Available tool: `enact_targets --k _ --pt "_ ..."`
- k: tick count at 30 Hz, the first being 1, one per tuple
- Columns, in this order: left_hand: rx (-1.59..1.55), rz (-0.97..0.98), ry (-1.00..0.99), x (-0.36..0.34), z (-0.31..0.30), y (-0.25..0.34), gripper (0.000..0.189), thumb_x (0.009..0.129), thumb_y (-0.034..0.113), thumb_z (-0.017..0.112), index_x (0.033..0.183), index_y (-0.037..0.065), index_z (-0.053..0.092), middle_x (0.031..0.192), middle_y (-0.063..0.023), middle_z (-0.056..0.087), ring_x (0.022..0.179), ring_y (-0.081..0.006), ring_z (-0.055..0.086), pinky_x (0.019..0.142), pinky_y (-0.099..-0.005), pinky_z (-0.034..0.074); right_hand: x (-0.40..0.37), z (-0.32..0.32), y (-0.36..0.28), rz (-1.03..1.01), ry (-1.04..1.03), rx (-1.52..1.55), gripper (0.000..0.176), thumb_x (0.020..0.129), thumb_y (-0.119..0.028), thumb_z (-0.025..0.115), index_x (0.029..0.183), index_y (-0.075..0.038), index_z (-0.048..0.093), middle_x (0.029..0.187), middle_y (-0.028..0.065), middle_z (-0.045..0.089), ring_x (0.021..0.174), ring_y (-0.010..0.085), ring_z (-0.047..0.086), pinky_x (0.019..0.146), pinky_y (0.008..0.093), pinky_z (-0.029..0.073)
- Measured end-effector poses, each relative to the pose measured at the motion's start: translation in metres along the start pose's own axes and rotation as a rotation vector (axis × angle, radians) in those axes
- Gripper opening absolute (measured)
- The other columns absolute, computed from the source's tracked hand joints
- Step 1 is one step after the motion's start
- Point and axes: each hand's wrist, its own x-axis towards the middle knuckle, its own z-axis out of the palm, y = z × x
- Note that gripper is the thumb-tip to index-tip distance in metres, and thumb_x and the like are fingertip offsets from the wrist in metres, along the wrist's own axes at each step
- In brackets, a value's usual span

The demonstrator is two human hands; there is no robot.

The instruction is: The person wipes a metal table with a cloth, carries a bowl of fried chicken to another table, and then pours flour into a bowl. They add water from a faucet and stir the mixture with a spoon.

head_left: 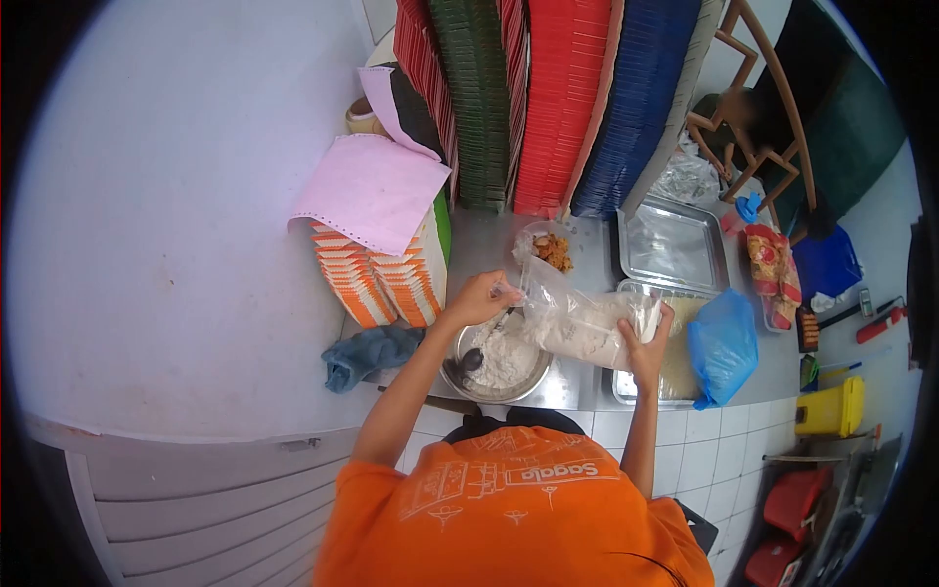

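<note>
A clear plastic bag of white powder (582, 328) is held nearly level above the counter, its mouth toward the left over a metal bowl (546, 377). My left hand (481, 297) pinches the bag's open edge. Around the bag's closed right end my right hand (648, 344) is wrapped. White powder (507, 360) lies in the bowl, with a dark round-headed spoon (471, 360) at its left side. Just behind the bag is a plastic container with orange-brown food (554, 251).
Metal trays (675, 245) and a blue plastic bag (724, 347) are on the right. Tall stacks of folded cartons (562, 108) stand behind. A blue-grey cloth (367, 357) lies left, below striped cartons (377, 279). A partly hidden person is at the back right.
</note>
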Motion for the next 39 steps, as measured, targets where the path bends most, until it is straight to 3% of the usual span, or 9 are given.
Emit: enact_targets --k 5,8,16,22,26,27,29,33,39 --pt "0.054 0.003 -0.016 0.006 -0.002 0.057 0.029 0.082 0.027 0.073 0.083 0.001 0.062 0.082 -0.0132 0.069 0.074 -0.0237 0.067 0.069 -0.0347 0.052 -0.01 -0.006 0.022 0.293 0.025 0.357 0.066 0.082 -0.014 0.072 0.136 -0.005 0.034 0.134 0.0163 0.044 0.114 0.0243 0.05 0.096 0.0333 0.041" --pt "0.065 0.027 -0.021 0.021 -0.003 0.094 0.025 0.086 0.024 0.071 0.083 0.001 0.061 0.084 -0.0095 0.071 0.074 -0.0127 0.065 0.067 -0.03 0.052 -0.02 0.004 0.06 0.368 0.11 0.537 0.071 0.086 -0.02 0.071 0.142 -0.008 0.029 0.131 0.0158 0.047 0.115 0.0252 0.052 0.095 0.0352 0.045" --pt "0.276 0.265 0.063 0.062 -0.028 0.184 0.025 0.08 0.021 0.072 0.084 -0.002 0.064 0.073 -0.0167 0.066 0.062 -0.0218 0.064 0.058 -0.0349 0.047 -0.01 0.08 0.046 0.608 -0.132 1.155 0.065 0.096 -0.047 0.049 0.142 -0.004 0.034 0.137 0.0157 0.049 0.124 0.0309 0.051 0.104 0.0452 0.042" --pt "0.37 0.186 0.266 0.068 -0.075 0.206 0.022 0.078 0.015 0.069 0.082 -0.005 0.061 0.074 -0.0246 0.064 0.071 -0.0363 0.066 0.064 -0.0392 0.05 0.04 0.169 0.025 0.669 -0.387 1.333 0.06 0.097 -0.047 0.045 0.139 -0.005 0.038 0.135 0.0133 0.051 0.123 0.0293 0.052 0.106 0.045 0.04" --pt "0.413 0.087 0.392 0.071 -0.104 0.195 0.022 0.079 0.014 0.067 0.081 -0.005 0.058 0.076 -0.0261 0.063 0.074 -0.0398 0.065 0.064 -0.0421 0.049 0.075 0.242 0.062 0.649 -0.452 1.243 0.078 0.092 -0.045 0.058 0.146 -0.019 0.009 0.142 0.012 0.034 0.13 0.0264 0.04 0.105 0.0447 0.04" --pt "0.447 0.047 0.427 0.073 -0.109 0.192 0.022 0.08 0.014 0.067 0.081 -0.005 0.057 0.076 -0.0264 0.063 0.075 -0.0406 0.064 0.064 -0.0429 0.048 0.079 0.254 0.066 0.644 -0.458 1.251 0.078 0.092 -0.045 0.058 0.146 -0.019 0.009 0.142 0.012 0.034 0.13 0.0264 0.04 0.105 0.0447 0.04" --pt "0.464 0.037 0.458 0.078 -0.112 0.177 0.022 0.079 0.014 0.067 0.083 -0.005 0.057 0.075 -0.0272 0.062 0.074 -0.042 0.064 0.064 -0.0439 0.048 0.086 0.275 0.049 0.777 -0.332 1.125 0.051 0.095 -0.044 0.052 0.135 -0.016 0.038 0.133 0.0059 0.049 0.123 0.0234 0.049 0.103 0.0432 0.041" --pt "0.613 -0.089 0.525 0.085 -0.114 0.139 0.023 0.079 0.013 0.067 0.084 -0.007 0.056 0.076 -0.0293 0.062 0.075 -0.043 0.064 0.066 -0.0466 0.049 0.095 0.297 0.067 0.851 -0.446 0.911 0.076 0.09 -0.054 0.056 0.144 -0.02 0.015 0.147 0.0085 0.031 0.132 0.029 0.036 0.1 0.0545 0.039" --pt "0.751 -0.241 0.51 0.097 -0.116 0.072 0.028 0.078 0.014 0.067 0.088 -0.009 0.056 0.08 -0.0326 0.062 0.079 -0.0475 0.063 0.073 -0.0492 0.051 0.099 0.293 0.085 0.881 -0.641 0.495 0.063 0.091 -0.051 0.055 0.138 -0.016 0.032 0.134 0.016 0.045 0.116 0.0315 0.052 0.089 0.0563 0.046"
